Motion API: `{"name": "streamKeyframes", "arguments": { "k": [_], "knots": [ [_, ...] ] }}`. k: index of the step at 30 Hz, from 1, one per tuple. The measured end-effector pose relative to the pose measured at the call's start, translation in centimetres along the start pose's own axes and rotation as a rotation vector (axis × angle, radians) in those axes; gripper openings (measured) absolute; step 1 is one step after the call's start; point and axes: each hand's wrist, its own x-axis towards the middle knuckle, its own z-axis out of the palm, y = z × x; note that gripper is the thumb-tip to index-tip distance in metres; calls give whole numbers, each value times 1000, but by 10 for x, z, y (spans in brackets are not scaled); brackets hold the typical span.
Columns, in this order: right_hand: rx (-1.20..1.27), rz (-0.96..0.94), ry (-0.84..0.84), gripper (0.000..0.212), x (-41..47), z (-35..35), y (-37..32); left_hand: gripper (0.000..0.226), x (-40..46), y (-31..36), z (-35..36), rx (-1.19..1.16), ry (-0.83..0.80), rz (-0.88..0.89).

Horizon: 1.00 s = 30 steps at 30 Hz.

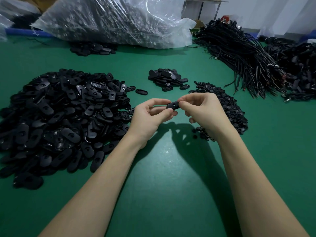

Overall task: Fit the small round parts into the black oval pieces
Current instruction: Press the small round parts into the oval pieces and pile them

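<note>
Both hands raised over the green table (pixel 162 168), between the big heap of oval pieces (pixel 63 117) on the left and the pile of small round parts (pixel 224 106) on the right. My left hand (pixel 150 117) pinches one black oval piece (pixel 173 105) by its left end; my right hand (pixel 203 110) pinches the other end. Cannot tell whether a round part is seated. Risk: pressing off-centre could pop the part out and lose it among the piles.
</note>
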Motion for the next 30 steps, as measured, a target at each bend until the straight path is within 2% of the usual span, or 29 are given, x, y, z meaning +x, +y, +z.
{"name": "streamKeyframes", "arguments": {
  "k": [15,26,30],
  "knots": [
    [98,66,57,10,-1,12,1,23,-1,0,0,32,6,15],
    [63,106,-10,7,-3,5,-2,23,0,0,-4,63,-44,17],
    [171,179,-26,22,-2,0,0,23,1,1,-5,37,-53,-6]
  ]
}}
